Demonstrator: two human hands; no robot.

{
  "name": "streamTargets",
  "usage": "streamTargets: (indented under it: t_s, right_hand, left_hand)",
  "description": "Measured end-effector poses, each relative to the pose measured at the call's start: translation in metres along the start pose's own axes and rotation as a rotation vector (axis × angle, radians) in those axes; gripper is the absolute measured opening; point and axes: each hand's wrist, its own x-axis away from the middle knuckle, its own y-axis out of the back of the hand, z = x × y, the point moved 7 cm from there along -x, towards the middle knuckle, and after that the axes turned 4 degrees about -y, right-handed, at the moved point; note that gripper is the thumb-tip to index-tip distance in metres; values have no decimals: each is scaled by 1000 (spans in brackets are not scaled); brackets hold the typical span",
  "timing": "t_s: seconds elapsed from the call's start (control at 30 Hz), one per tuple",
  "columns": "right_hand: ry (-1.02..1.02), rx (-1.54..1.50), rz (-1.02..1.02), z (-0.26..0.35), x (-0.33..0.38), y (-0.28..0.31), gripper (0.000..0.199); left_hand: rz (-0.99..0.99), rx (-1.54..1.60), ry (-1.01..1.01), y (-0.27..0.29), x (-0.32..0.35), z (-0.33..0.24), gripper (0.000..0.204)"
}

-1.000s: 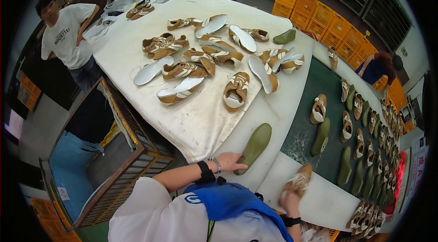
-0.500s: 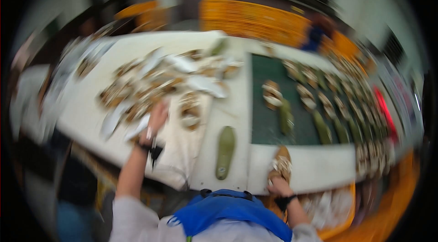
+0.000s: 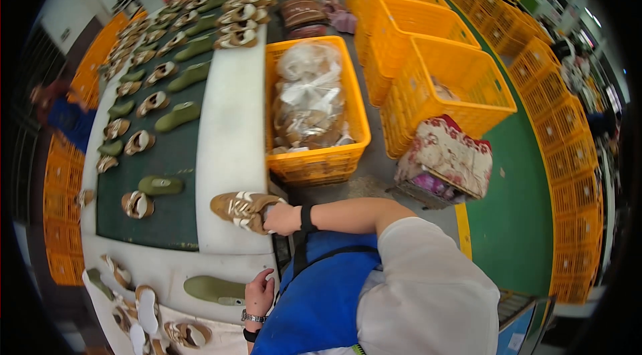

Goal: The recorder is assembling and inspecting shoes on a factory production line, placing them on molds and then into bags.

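Note:
My right hand (image 3: 283, 219) is closed on the heel end of a tan shoe upper (image 3: 239, 210) with white stripes and laces. It hangs just over the white table edge (image 3: 231, 148), toe pointing left. My left hand (image 3: 259, 293), with a metal watch below it, is at the table edge with its fingers apart and nothing visible in it. Beside it a green shoe last (image 3: 214, 290) lies flat on the white table. Another green last (image 3: 160, 185) and a tan shoe upper (image 3: 138, 204) rest on the dark green belt (image 3: 147, 228).
Rows of uppers and lasts line the belt; loose uppers (image 3: 187, 334) lie at lower left. A yellow crate (image 3: 314, 168) of plastic-wrapped items stands by the table. Stacked yellow crates (image 3: 445, 87) and a cloth-covered stool (image 3: 447, 158) are to the right. A person (image 3: 65, 116) is across the belt.
The view has swung to the right, showing the crates and aisle. My left hand has left the pile of uppers and is now by the green last. My right hand still holds the upper.

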Motion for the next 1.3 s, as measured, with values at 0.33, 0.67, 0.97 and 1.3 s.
streamTargets:
  t_s: [0.33, 0.67, 0.97, 1.3]
  right_hand:
    - [81, -151, -974, -16, -8, 145, 11]
    - [212, 26, 94, -66, -87, 72, 16]
    - [261, 155, 213, -106, -116, 63, 25]
    - [401, 222, 273, -102, -129, 75, 28]
  left_hand:
    - [-195, -47, 150, 33, -19, -32, 17]
    - [-419, -454, -719, 144, -42, -309, 22]
    - [-647, -461, -898, 126, -19, -372, 11]
    - [-787, -625, -562, 138, -19, -373, 16]
